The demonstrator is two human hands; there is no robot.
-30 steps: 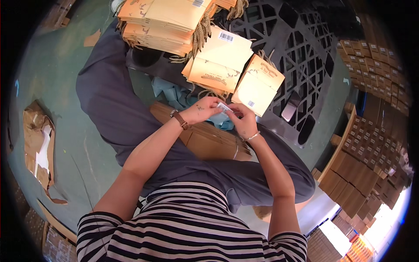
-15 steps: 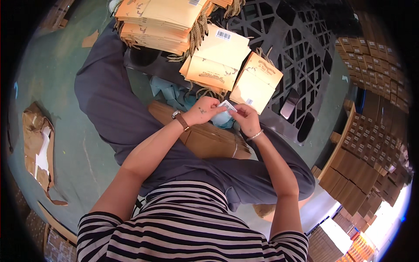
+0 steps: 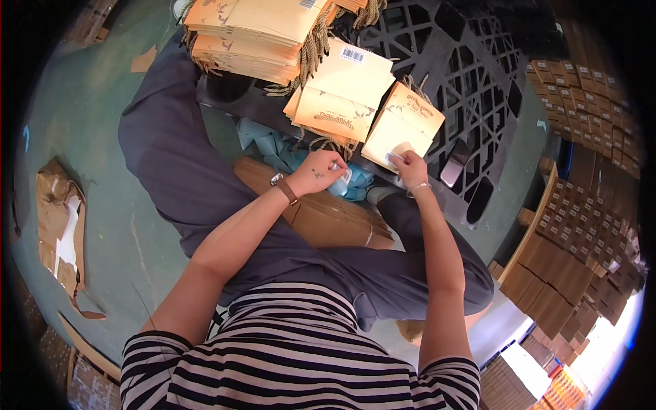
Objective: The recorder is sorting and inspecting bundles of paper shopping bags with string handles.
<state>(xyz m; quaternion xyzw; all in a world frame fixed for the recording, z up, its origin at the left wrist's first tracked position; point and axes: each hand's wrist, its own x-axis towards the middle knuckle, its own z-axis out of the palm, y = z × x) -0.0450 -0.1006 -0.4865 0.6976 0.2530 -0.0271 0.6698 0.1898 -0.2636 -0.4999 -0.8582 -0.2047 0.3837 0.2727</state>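
Observation:
My right hand [image 3: 411, 169] pinches a small white sticker [image 3: 391, 157] at the lower edge of a cream-orange paper bag [image 3: 412, 113] with rope handles. Left of that bag lies a small pile of similar paper bags [image 3: 352, 78], the top one bearing a barcode sticker [image 3: 352, 55]. My left hand [image 3: 318, 172] is closed on the end of a label strip [image 3: 346, 175], just below the pile's rope handles. Pale blue strip [image 3: 273, 147] lies in loose folds beneath and behind my left hand.
A tall stack of paper bags [image 3: 246, 55] stands at the far left of the black plastic pallet [image 3: 471, 82]. A phone [image 3: 454, 164] lies on the pallet. Flattened cardboard [image 3: 328, 219] rests between my legs. Stacked cartons [image 3: 588, 225] line the right; torn brown paper [image 3: 58, 225] lies left.
My hands have parted. The right one has moved right with the sticker, over the right-hand paper bag; the left one stays nearly in place with the label strip.

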